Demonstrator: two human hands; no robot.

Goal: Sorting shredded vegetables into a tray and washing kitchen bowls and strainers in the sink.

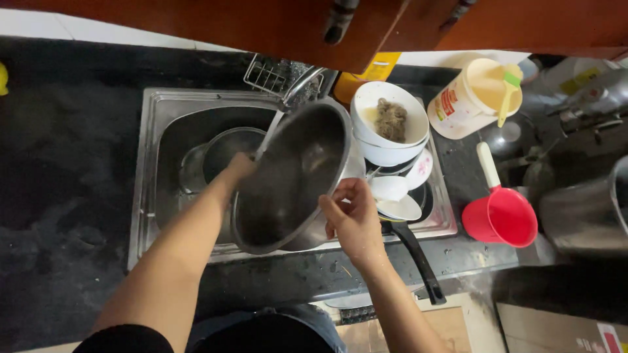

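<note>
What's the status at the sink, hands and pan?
Left hand and right hand gripping steel pan, tilted over sink. Stacked white bowls crowd right side.

- steel pan (291, 176) held tilted over the sink (154, 131), left hand (239, 167) on its far rim, right hand (353, 219) on its near rim
- stacked bowls (389, 140) right of the pan
- scoop (500, 216) further right, on the counter (65, 163)

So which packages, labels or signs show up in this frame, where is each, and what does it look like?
Cream tub: right of the sink, round and open, red and white label on its side, green tool inside.
Yellow package: behind the white bowls, partly hidden under the cabinet.
Container: far right at the back, pale with a yellow label, blurred.
Cardboard box: bottom right, brown, small red and white mark.
</note>
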